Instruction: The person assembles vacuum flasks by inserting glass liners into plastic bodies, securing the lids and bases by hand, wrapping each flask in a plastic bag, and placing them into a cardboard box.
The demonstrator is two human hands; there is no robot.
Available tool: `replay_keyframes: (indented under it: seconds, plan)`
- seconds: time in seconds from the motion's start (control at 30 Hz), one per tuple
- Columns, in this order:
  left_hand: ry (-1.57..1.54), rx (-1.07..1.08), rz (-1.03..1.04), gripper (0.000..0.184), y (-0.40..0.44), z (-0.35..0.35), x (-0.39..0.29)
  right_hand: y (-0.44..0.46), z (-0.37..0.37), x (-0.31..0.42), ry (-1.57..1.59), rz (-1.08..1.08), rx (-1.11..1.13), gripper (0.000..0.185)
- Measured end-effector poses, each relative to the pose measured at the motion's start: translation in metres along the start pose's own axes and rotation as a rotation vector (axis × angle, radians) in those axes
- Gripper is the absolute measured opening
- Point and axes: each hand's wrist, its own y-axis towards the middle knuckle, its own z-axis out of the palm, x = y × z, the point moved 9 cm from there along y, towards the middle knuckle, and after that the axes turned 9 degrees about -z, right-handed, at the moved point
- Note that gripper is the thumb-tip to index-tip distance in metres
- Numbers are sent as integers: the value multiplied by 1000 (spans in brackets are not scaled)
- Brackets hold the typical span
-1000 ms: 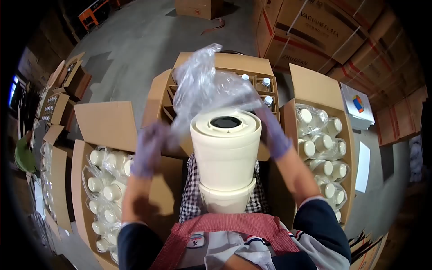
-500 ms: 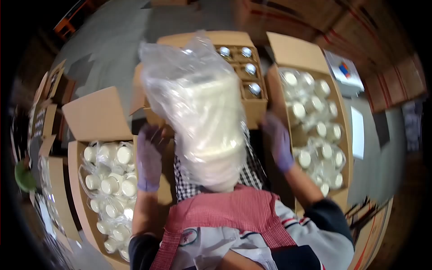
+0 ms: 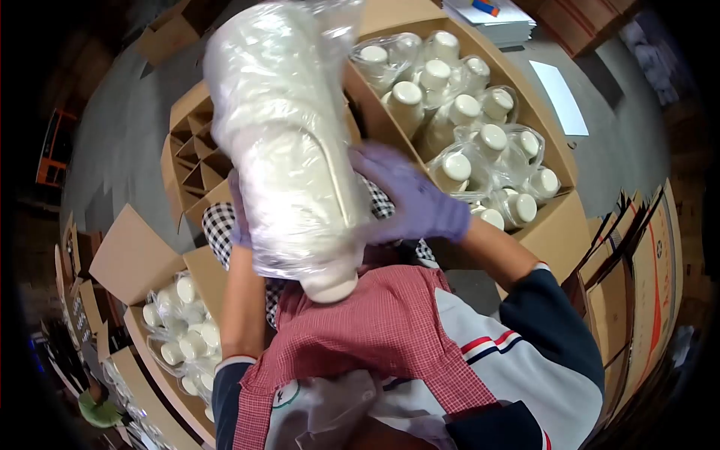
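Note:
A large cream-white bottle (image 3: 289,169), wrapped in clear plastic, stands out close to the camera, tilted, with its narrower end toward the red checked apron (image 3: 352,322). My left hand (image 3: 239,214), in a purple glove, is at its left side; the bottle hides most of the fingers. On its right side, my right hand (image 3: 409,199) has its gloved fingers spread, slightly blurred. Whether the right fingers touch the plastic, I cannot tell. Beside that hand sits an open carton (image 3: 566,161) of similar plastic-wrapped, cream-capped bottles.
Behind the bottle at left is a carton with cardboard dividers (image 3: 196,169). Another open carton (image 3: 139,322) of cream bottles stands at lower left. Flattened cardboard (image 3: 645,277) leans at right. A white sheet (image 3: 559,97) and a paper stack (image 3: 491,22) lie beyond the right carton.
The view has turned, so the right carton appears nearer the middle. The wrapped bottle appears larger and further left. My right hand has come in closer to its side.

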Motion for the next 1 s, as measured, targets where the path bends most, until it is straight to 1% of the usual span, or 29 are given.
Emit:
replay_keyframes:
  seconds: [0.03,0.07,0.1,0.13,0.17,0.2,0.23,0.27,0.3,0.33,0.4,0.43,0.47,0.5,0.53,0.57,0.6,0.67,0.7,0.73,0.77,0.8,0.83,0.87,0.9,0.93,1.0]
  plan:
    - [-15,22,-8,72,24,14,9,-14,-18,2,-304,-30,-9,78]
    - [-32,46,-14,67,49,25,20,-29,-25,-8,-513,-39,-30,72]
    - [39,117,30,59,80,15,38,-44,-32,-17,-721,-38,-54,67]
    - [105,184,68,51,105,7,60,-63,-42,-24,-639,-72,-217,56]
    - [5,168,40,43,112,31,84,-80,-52,-31,-579,-3,-275,53]
    - [327,160,82,44,116,53,89,-100,-59,-35,-515,66,-334,50]
    - [644,145,139,46,120,74,94,-119,-61,-49,-387,169,-361,46]
    - [829,152,73,49,121,78,101,-137,-61,-67,-252,273,-391,42]
    - [1019,173,12,52,121,81,108,-146,-52,-85,-219,311,-253,40]
    - [1025,188,1,52,119,79,111,-154,-48,-100,-225,324,-266,40]
    - [445,-142,-152,62,119,38,111,-168,-51,-125,-338,357,-383,39]
    - [426,-128,-150,62,121,38,112,-170,-52,-149,-323,396,-331,39]
    - [404,-118,-150,62,123,37,113,-174,-58,-178,-28,729,-437,44]
    - [424,-110,-158,59,125,42,115,-174,-50,-204,100,870,-419,48]
    - [528,-33,-193,70,131,41,120,-179,-39,-230,234,1008,-400,52]
    - [541,-21,-198,71,132,43,121,-191,-23,-259,135,1085,-244,58]
    - [551,-10,-197,72,132,46,121,-186,-13,-261,204,1139,-201,64]
    - [447,47,-229,71,132,45,121,-174,-13,-266,52,1163,-7,66]
    - [429,42,-253,71,133,44,119,-158,-12,-264,59,1037,153,62]
    - [413,33,-289,71,129,44,117,-150,-32,-259,55,943,114,55]
    - [313,45,-321,70,126,44,117,-130,-65,-244,50,850,75,49]
    - [292,125,-296,69,124,44,116,-120,-112,-241,-22,731,-254,33]
    - [278,142,-309,69,126,42,119,-114,-152,-253,-114,730,-416,24]
    - [267,156,-333,70,127,45,119,-106,-184,-264,-317,607,-597,24]
    - [283,202,-333,71,131,53,118,-80,-206,-268,-288,692,-642,26]
    - [314,214,-382,71,135,52,120,-67,-211,-285,-401,484,-719,29]
    - [214,274,-455,69,139,44,127,-65,-181,-350,-674,474,-486,33]
